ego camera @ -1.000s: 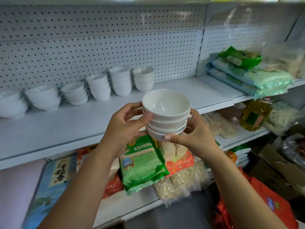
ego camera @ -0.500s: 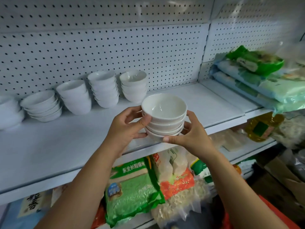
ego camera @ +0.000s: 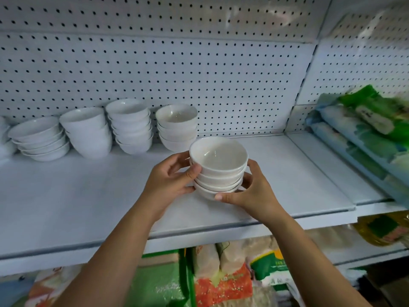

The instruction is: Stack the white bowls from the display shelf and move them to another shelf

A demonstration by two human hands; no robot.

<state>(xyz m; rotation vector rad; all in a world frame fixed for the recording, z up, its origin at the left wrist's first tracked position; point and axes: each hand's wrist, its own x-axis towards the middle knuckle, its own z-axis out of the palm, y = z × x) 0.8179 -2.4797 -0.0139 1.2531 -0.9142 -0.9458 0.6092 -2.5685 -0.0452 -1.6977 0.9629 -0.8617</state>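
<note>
Head view: a stack of white bowls sits between both hands over the middle of the white shelf, roughly halfway between its front edge and its back edge. Several bowls nest one inside another, and the top one is empty, with only a glint of light on its inner wall. The left hand grips the stack's left side, thumb pressed against the upper rims and fingers curled behind. The right hand clasps the right side lower down, its thumb along the bottom bowl and its fingers wrapped round the far side. Whether the bottom bowl touches the shelf cannot be told.

Along the shelf's back edge, against the pegboard, stand four more piles of nested white bowls. The nearest pile is just behind the held stack, and its top bowl is empty. To its left come a taller pile, a pile of deeper bowls that leans, and a pile of shallow bowls near the back left corner.

On the neighbouring shelf to the right lie green and pale blue packets, blurred. Below the front edge, bags of dry goods fill the lower shelf, with a yellow bottle at the right.
</note>
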